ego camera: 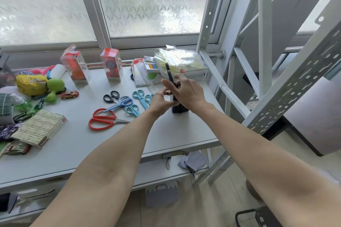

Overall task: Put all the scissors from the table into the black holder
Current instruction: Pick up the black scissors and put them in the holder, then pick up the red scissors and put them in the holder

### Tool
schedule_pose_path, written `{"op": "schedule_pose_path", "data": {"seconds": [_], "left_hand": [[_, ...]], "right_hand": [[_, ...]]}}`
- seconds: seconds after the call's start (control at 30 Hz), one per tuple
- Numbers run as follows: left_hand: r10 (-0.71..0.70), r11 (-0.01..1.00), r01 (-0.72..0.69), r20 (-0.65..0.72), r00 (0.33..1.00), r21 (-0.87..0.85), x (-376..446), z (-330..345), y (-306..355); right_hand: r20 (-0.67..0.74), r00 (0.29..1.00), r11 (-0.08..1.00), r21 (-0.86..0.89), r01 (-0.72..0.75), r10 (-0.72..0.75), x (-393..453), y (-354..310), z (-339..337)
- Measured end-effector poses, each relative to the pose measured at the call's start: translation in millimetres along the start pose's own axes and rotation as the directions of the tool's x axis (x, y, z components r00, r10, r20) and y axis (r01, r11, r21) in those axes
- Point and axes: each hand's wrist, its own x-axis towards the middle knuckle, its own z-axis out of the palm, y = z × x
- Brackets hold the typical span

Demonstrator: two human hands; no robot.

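In the head view, both hands meet over the tall black holder (180,109) at the counter's (73,145) right end. The right hand (186,92) curls around its top; the left hand (160,101) pinches something small beside it, though what cannot be told. A dark slim handle (168,72) stands upright from the holder. The remaining scissors, red-handled (103,119), blue (120,104), black (111,96) and teal pairs (141,97), lie flat to the left, nearer the left hand.
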Motion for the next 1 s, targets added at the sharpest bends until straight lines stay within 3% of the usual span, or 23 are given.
{"op": "schedule_pose_path", "data": {"seconds": [0.17, 0.3, 0.47, 0.57, 0.67, 0.73, 0.8, 0.9, 1.0], "left_hand": [[0.014, 1.000, -0.014, -0.021, 1.000, 0.003, 1, 2, -1], [0.006, 1.000, -0.006, -0.006, 1.000, 0.016, 1, 0, -2], [0.009, 0.999, -0.009, 0.000, 1.000, 0.031, -15, -11, -15], [0.055, 0.998, -0.051, -0.173, 0.983, 0.028, -32, -31, -29], [0.048, 0.998, -0.022, -0.451, 0.891, 0.062, -53, -67, -48], [-0.012, 0.987, 0.108, -0.629, 0.777, 0.115, -68, -98, -65], [-0.106, 0.941, 0.303, -0.721, 0.685, 0.149, -78, -128, -81], [-0.266, 0.774, 0.570, -0.675, 0.688, 0.275, -85, -156, -96], [-0.334, 0.651, 0.633, -0.591, 0.735, 0.419, -85, -167, -103]], "right_hand": [[-0.191, 0.978, 0.976, 0.214, -0.047, 0.089, 1, 6, -5], [-0.376, 0.922, 0.975, 0.221, -0.008, 0.093, 6, 0, -8], [-0.590, 0.802, 0.966, 0.146, 0.213, -0.088, 2, -35, -6], [-0.584, 0.772, 0.930, 0.075, 0.360, -0.252, -13, -64, 8], [-0.383, 0.847, 0.906, 0.056, 0.419, -0.368, -25, -81, 43], [-0.098, 0.932, 0.933, 0.055, 0.356, -0.350, -29, -86, 71], [0.202, 0.927, 0.945, -0.025, 0.327, -0.315, -30, -90, 98], [0.425, 0.864, 0.928, -0.124, 0.351, -0.270, -30, -101, 129], [0.492, 0.855, 0.941, -0.182, 0.285, -0.164, -25, -111, 149]]}}
